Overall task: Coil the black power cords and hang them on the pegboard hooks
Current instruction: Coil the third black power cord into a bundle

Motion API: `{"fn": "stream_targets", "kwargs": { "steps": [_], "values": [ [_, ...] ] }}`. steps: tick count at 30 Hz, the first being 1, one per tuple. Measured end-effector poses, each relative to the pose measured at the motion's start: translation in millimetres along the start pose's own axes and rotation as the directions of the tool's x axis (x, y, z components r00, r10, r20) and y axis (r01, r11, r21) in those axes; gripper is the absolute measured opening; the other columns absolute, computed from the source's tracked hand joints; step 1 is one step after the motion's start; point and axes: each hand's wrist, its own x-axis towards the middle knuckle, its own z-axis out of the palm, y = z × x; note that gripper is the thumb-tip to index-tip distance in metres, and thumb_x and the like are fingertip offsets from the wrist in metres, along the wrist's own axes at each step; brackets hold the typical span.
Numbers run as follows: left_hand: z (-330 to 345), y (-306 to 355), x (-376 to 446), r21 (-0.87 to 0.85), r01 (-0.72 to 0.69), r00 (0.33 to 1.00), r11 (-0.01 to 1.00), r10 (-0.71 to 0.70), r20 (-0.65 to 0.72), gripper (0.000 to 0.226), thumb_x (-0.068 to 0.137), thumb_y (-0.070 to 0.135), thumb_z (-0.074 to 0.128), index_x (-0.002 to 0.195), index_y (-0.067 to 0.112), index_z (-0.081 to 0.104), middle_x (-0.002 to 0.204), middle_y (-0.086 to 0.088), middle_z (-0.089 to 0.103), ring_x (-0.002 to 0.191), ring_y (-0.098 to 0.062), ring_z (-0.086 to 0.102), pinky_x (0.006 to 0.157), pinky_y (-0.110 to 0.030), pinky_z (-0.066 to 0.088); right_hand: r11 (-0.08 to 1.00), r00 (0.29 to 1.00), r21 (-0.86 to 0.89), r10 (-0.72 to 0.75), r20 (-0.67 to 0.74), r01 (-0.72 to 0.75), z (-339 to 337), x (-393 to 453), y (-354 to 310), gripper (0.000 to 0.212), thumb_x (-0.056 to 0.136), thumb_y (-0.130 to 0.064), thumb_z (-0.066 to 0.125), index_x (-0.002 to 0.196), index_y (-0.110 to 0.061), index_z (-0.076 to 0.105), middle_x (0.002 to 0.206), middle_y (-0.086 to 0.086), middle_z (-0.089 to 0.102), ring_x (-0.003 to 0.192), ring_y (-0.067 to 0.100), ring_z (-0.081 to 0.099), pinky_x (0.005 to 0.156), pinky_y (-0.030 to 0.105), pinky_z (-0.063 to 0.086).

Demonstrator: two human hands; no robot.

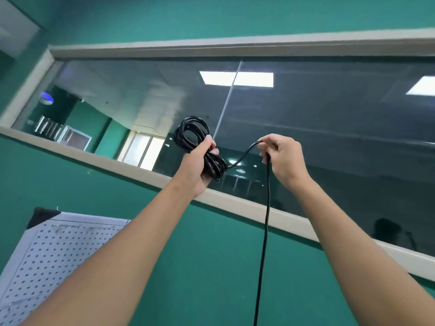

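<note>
The white pegboard [54, 252] with its rows of little holes sits low on the left, leaning against the green wall [200, 267], and its hooks cannot be seen. To the right of the pegboard and higher up, the left arm reaches up and forward, and the left hand [197, 165] is wrapped tight around the middle of the black power cord [196, 142], which is wound into a bunch of loops. Some loops stick up above the fist and some hang out below it. The bunch is held up in front of the big window [329, 128], well above the pegboard. Further right, one strand bends across from the bunch to the right hand [281, 158], which is raised to about the same height and pinches the strand between thumb and fingers. From there the loose cord drops straight down between the two arms and goes out of the bottom edge. There is open green wall between the pegboard and the hanging cord, below the window ledge [235, 203]
</note>
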Motion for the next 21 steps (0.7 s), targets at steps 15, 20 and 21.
{"fn": "stream_targets", "kwargs": {
  "steps": [15,20,21],
  "values": [
    [-52,-42,-41,0.096,0.115,0.991,0.989,-0.108,-0.074,0.025,0.100,0.035,0.065,0.080,0.020,0.062,0.068,0.005,0.052,0.065,-0.014,0.048,0.075,-0.029,0.043,0.985,0.947,-0.109,0.158,0.279,-0.132,27,-83,38,0.013,0.104,-0.017,0.055,0.093,-0.019,0.062,0.074,-0.003,0.067,0.058,0.005,0.056,0.059,0.016,0.042],
    [-110,-108,-80,0.054,0.299,0.940,0.953,-0.285,-0.186,0.027,0.098,0.036,0.066,0.077,0.021,0.069,0.068,0.005,0.056,0.068,-0.014,0.050,0.087,-0.033,0.041,0.953,0.812,-0.118,0.301,0.501,-0.280,63,-181,81,0.013,0.107,-0.018,0.048,0.097,-0.022,0.055,0.087,-0.005,0.071,0.070,0.004,0.062,0.062,0.021,0.040],
    [-122,-121,-90,0.032,0.334,0.927,0.942,-0.322,-0.195,0.027,0.099,0.036,0.065,0.077,0.021,0.068,0.068,0.005,0.054,0.066,-0.014,0.049,0.086,-0.033,0.042,0.946,0.783,-0.105,0.313,0.538,-0.307,70,-203,87,0.014,0.107,-0.016,0.047,0.097,-0.024,0.054,0.088,-0.005,0.071,0.074,0.007,0.063,0.064,0.023,0.043]
  ]
}}
